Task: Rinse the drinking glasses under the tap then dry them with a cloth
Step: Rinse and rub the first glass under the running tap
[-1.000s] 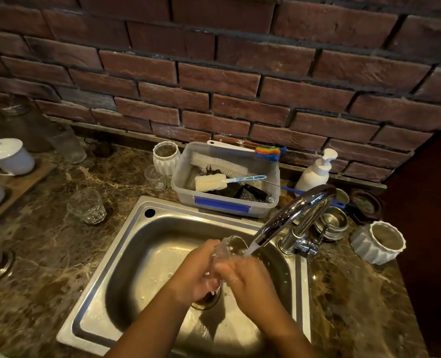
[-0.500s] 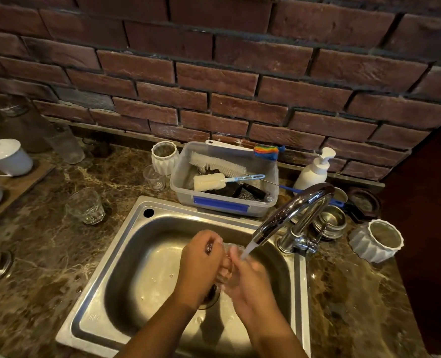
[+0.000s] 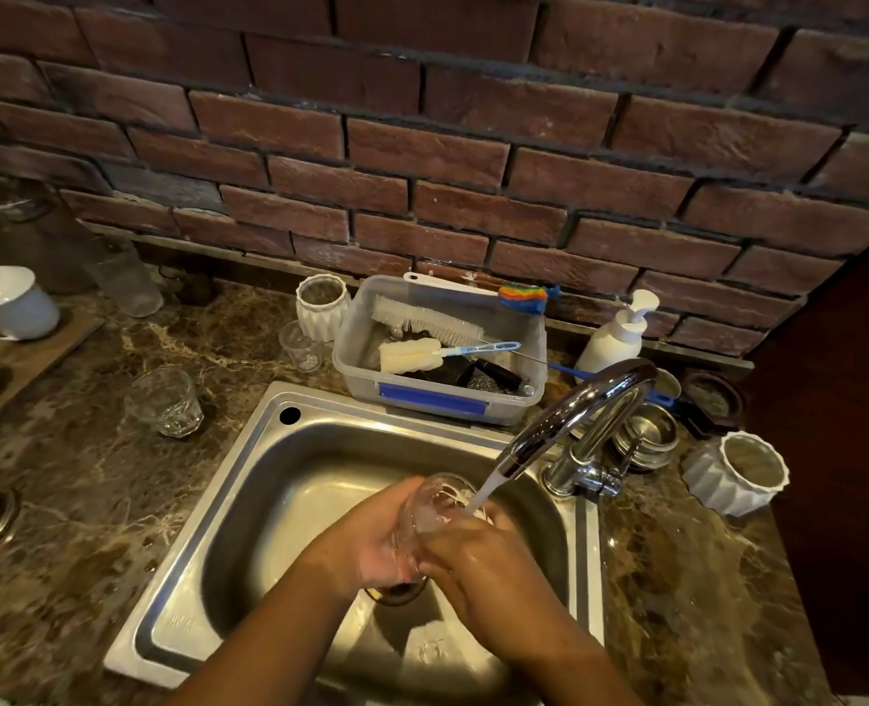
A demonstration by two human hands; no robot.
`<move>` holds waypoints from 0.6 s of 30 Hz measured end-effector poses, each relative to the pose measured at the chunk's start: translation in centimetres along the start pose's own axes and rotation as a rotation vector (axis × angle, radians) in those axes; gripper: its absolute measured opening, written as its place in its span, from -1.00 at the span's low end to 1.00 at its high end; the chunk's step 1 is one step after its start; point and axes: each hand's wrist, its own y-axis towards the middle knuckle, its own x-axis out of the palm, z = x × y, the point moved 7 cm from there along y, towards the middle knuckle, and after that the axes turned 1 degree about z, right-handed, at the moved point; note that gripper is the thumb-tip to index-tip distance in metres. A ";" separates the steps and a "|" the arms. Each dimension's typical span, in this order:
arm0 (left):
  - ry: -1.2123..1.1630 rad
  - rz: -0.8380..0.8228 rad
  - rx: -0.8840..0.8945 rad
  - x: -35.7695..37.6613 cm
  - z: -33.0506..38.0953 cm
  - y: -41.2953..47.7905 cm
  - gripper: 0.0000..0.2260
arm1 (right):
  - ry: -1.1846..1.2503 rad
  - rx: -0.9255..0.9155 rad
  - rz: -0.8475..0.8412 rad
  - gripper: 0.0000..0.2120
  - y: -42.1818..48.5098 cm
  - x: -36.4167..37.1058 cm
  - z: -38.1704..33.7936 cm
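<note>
My left hand (image 3: 371,545) and right hand (image 3: 483,568) both curl round one drinking glass (image 3: 435,507), clear and smooth-sided, tilted with its round mouth up toward the tap (image 3: 575,415). A white stream of water (image 3: 483,494) runs from the curved chrome spout onto the rim just above my right knuckles, which are wet and shiny. Under my hands lies the brushed-steel sink (image 3: 249,466), rectangular with rounded corners, its round drain (image 3: 396,593) just below my left wrist. Stamped marks on the sink floor are too faint to read.

Beyond my hands stands a cloudy plastic tub (image 3: 437,397) with a plain blue strip on its front, holding a sponge brush (image 3: 409,355) and a bristle brush (image 3: 427,321). Beyond my right hand stands a white pump bottle (image 3: 618,333); to that hand's right, a ribbed white pot (image 3: 738,473). Well left of my left hand a faceted glass (image 3: 165,402) stands upright on the veined brown marble counter (image 3: 65,501). A rough red brick wall (image 3: 422,160) is behind.
</note>
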 end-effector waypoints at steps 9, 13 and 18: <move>0.338 0.459 0.623 -0.2 3.1 0.1 -0.75 | 0.823 0.349 0.288 -0.79 0.4 0.8 2.7; 1.097 0.532 1.099 1.7 4.6 -2.0 -0.86 | 1.668 0.780 0.363 -0.75 -0.3 3.6 3.9; 0.988 0.410 1.100 1.7 4.7 -1.9 -0.84 | 1.613 0.699 0.333 -0.73 -0.2 3.4 4.3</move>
